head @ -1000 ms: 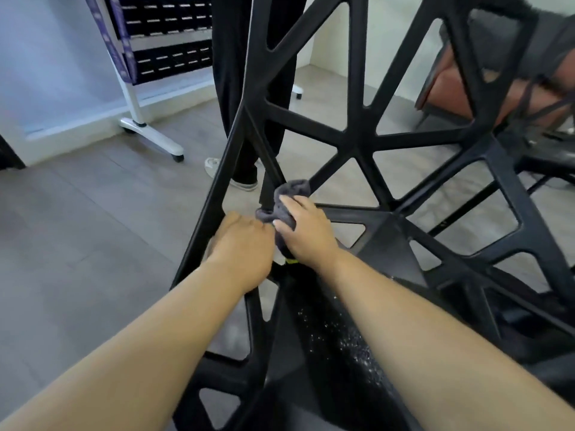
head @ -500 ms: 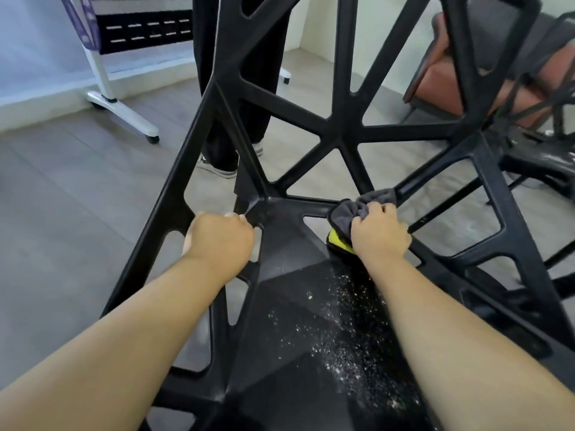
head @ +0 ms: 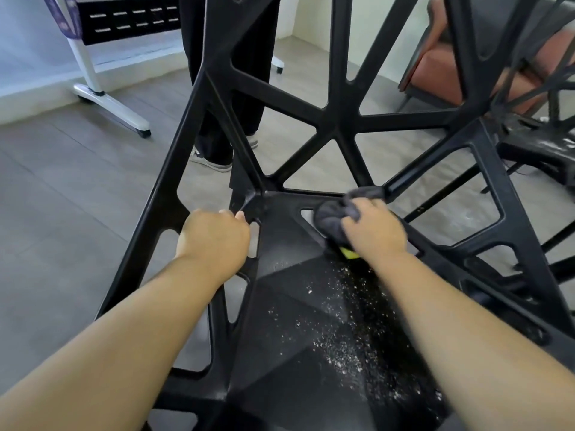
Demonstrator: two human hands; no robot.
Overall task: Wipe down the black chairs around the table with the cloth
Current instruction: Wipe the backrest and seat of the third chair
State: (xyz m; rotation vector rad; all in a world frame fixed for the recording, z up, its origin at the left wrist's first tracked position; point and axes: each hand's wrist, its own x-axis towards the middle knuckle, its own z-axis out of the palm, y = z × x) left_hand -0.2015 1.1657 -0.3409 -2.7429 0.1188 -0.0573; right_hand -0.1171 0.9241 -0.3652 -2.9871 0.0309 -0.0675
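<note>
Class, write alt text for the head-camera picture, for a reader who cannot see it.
A person's right hand presses a grey cloth onto the back edge of the seat of a black chair, while the left hand grips the frame at the seat's rear left corner. White specks dot the seat nearer the camera; another person's legs stand behind the backrest.

The right hand (head: pixel 375 231) presses a grey cloth (head: pixel 333 217) onto the back of the black chair (head: pixel 336 126) seat — white specks (head: pixel 348 334) dot it — while the left hand (head: pixel 214 241) grips the frame.
</note>
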